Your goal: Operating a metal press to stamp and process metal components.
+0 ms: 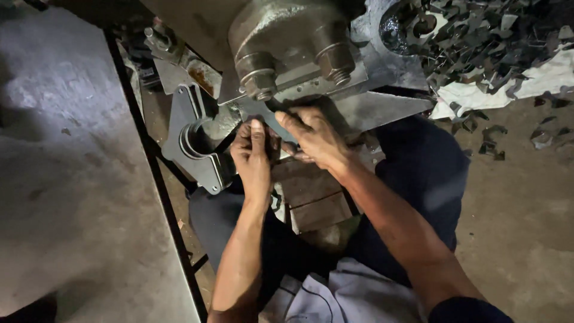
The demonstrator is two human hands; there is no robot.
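My left hand (252, 157) and my right hand (314, 137) meet under a heavy grey press machine (287, 42). Both pinch a flat dark metal piece (263, 110) that points up toward the machine's bolted block. The left thumb lies along the piece's lower end. The right fingers close over its right edge. A large hex bolt (258, 84) sits just above the piece. Most of the piece is hidden by my fingers.
A stack of flat C-shaped metal plates (194, 146) stands left of my hands on a dark frame (156, 173). A heap of small cut metal scraps (478, 36) lies on white cloth at top right. Wooden blocks (314, 197) rest between my knees.
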